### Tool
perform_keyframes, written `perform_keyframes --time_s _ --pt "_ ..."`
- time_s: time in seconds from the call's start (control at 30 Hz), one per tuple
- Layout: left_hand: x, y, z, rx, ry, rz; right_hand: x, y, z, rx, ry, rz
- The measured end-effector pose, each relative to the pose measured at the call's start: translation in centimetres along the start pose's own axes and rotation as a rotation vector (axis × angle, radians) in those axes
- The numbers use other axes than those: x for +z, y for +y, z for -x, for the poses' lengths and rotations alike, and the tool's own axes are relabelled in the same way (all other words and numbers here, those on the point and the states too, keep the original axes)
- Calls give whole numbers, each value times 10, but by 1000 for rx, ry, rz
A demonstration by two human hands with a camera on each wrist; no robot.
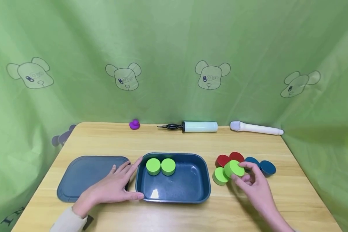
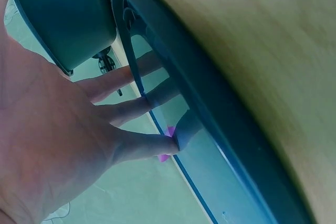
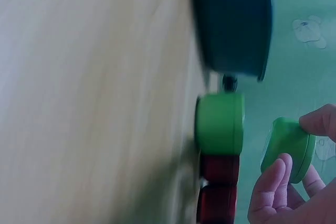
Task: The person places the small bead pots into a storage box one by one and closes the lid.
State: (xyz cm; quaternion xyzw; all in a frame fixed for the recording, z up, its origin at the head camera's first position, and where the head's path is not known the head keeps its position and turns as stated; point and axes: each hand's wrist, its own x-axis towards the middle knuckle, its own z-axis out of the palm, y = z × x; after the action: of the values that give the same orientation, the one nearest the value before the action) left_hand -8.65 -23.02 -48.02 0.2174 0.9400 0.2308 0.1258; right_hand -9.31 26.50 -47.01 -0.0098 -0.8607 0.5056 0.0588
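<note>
My right hand (image 1: 255, 183) pinches a green round container (image 1: 234, 169) between thumb and fingers, raised off the table in the right wrist view. Below it stands another green round container (image 1: 220, 176), beside two red ones (image 1: 222, 160) and two blue ones (image 1: 267, 168). With fingers spread, my left hand (image 1: 116, 185) rests at the left side of the dark blue box (image 1: 203, 193), its thumb and forefinger at the rim. Two green containers (image 1: 153, 166) sit side by side in the box's back left. The other left fingertips touch the blue lid (image 2: 220, 103).
The flat lid lies left of the box. Along the table's back edge are a purple rubber duck (image 1: 134, 124), a hand pump (image 1: 200, 126) and a white microphone-shaped thing (image 1: 256, 128). A green curtain (image 1: 168, 38) with bear heads hangs behind and on both sides.
</note>
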Motion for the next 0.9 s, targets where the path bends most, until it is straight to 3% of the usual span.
perform_keyframes --time_s 0.43,0.77,0.9 --pt "1 0 -1 6 4 -7 25 -25 -1 -58 -46 -85" --pt "0 -1 0 11 8 -12 48 -38 -2 -139 -76 -92" --pt "-1 0 -1 11 6 -11 57 -45 -4 -127 -96 -97"
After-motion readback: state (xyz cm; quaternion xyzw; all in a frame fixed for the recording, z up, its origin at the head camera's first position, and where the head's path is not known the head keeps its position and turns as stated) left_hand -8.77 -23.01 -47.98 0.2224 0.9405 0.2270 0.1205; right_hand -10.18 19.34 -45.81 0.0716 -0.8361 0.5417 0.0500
